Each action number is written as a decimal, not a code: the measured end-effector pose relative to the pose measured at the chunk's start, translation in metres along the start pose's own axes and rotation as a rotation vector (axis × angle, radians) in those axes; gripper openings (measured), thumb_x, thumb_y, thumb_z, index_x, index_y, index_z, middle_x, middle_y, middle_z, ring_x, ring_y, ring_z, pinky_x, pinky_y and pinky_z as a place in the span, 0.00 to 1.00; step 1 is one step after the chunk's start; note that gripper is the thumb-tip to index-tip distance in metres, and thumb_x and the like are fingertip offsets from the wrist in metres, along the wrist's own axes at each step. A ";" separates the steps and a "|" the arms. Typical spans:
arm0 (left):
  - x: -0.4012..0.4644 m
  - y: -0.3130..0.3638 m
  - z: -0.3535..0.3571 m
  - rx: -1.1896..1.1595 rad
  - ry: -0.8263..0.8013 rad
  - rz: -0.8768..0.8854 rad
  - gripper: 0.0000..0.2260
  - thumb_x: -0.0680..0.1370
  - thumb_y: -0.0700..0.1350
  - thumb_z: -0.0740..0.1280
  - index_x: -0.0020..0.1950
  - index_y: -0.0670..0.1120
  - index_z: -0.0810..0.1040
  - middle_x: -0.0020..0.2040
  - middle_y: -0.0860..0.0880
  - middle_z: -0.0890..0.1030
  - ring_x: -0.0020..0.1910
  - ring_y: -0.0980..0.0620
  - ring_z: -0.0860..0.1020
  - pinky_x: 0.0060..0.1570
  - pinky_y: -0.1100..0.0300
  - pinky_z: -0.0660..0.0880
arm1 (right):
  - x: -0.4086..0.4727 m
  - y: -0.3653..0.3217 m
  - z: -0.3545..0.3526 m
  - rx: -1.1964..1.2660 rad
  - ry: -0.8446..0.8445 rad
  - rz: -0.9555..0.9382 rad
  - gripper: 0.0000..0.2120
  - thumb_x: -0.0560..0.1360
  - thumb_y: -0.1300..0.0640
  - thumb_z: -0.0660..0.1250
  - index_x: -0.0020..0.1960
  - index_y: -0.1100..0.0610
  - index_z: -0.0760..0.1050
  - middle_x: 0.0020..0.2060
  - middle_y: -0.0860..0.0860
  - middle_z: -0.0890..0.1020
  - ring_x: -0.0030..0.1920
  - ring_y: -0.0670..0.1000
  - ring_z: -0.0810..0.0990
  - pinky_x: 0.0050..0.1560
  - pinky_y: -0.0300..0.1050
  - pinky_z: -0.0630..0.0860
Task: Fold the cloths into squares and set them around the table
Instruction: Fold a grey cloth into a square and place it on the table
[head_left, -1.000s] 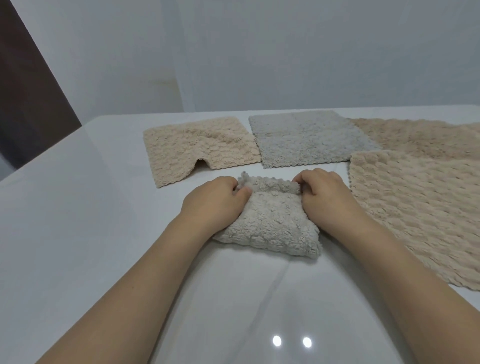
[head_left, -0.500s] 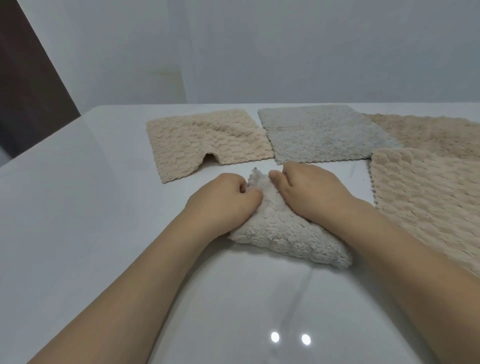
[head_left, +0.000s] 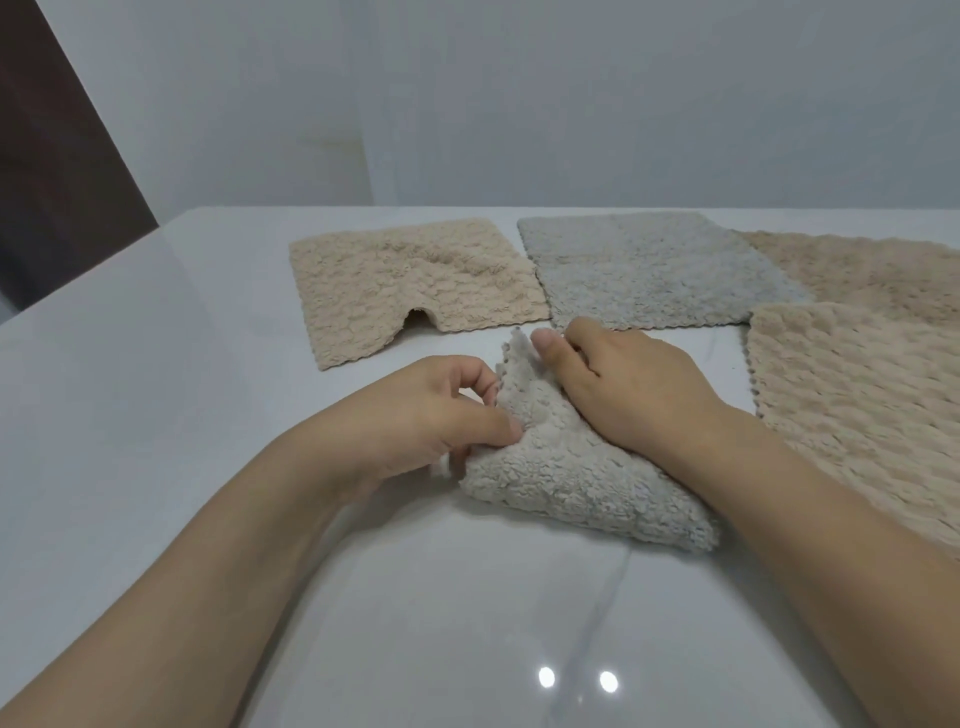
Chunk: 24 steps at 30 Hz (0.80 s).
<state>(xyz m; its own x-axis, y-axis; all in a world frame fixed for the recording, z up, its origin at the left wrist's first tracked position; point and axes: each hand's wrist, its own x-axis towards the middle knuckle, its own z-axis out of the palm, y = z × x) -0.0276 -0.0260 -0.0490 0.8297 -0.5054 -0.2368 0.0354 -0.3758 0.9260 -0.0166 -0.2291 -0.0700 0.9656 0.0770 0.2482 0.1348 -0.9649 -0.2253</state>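
Five cloths lie on the table, and two bare hands work on one of them. The folded pale grey-beige fluffy cloth (head_left: 582, 467) sits near the middle of the glossy white table (head_left: 156, 415), a thick wedge-shaped bundle with a scalloped corner standing up at its far end. The left hand (head_left: 426, 415) has its fingers curled, thumb and fingertips pinching the cloth's left edge. The right hand (head_left: 623, 384) lies over the cloth's right side, thumb pressed against the raised corner; its other fingers are curled down onto the fabric, though whether they grip or only press cannot be told.

Beyond the hands, four more cloths are spread in a loose row. The beige bumpy square cloth (head_left: 405, 291) at far left lies flat except for a ridge and a small arch lifted along its near edge. Just beside it, edges touching, is the light grey textured rectangular cloth (head_left: 654, 275). To the right of that lies a tan fuzzy cloth (head_left: 872, 270), partly overlapped by a large pale beige cloth with a raised scale pattern (head_left: 857, 405), which runs off the right edge of the view.

The tabletop is smooth and reflective, with faint grey veining and two bright spots of light mirrored near the front. Behind it stands a plain pale grey wall (head_left: 571, 104), with a dark brown panel (head_left: 52, 182) at far left
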 end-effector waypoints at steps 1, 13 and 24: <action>0.001 0.000 0.001 0.009 0.014 -0.008 0.13 0.67 0.47 0.75 0.46 0.46 0.74 0.33 0.44 0.76 0.29 0.49 0.70 0.32 0.59 0.64 | 0.001 0.000 0.001 -0.010 -0.015 0.004 0.29 0.77 0.31 0.42 0.40 0.53 0.68 0.35 0.48 0.75 0.39 0.54 0.73 0.37 0.48 0.65; -0.002 0.000 -0.001 -0.244 -0.156 -0.060 0.10 0.77 0.46 0.69 0.54 0.44 0.74 0.31 0.51 0.75 0.17 0.58 0.58 0.20 0.66 0.48 | 0.019 0.012 0.008 0.059 0.093 0.109 0.28 0.80 0.36 0.50 0.32 0.54 0.67 0.31 0.51 0.75 0.37 0.55 0.75 0.35 0.47 0.67; 0.002 -0.003 -0.001 -0.293 -0.222 -0.048 0.05 0.76 0.46 0.70 0.48 0.46 0.78 0.49 0.41 0.84 0.22 0.52 0.77 0.14 0.69 0.56 | 0.022 0.006 0.011 0.122 0.135 0.105 0.27 0.80 0.38 0.49 0.31 0.53 0.66 0.33 0.52 0.75 0.39 0.58 0.74 0.39 0.49 0.69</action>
<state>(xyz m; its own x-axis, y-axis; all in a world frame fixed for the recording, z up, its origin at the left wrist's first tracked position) -0.0257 -0.0251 -0.0524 0.6836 -0.6606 -0.3105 0.2566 -0.1808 0.9495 0.0080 -0.2305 -0.0766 0.9383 -0.0648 0.3396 0.0688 -0.9276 -0.3671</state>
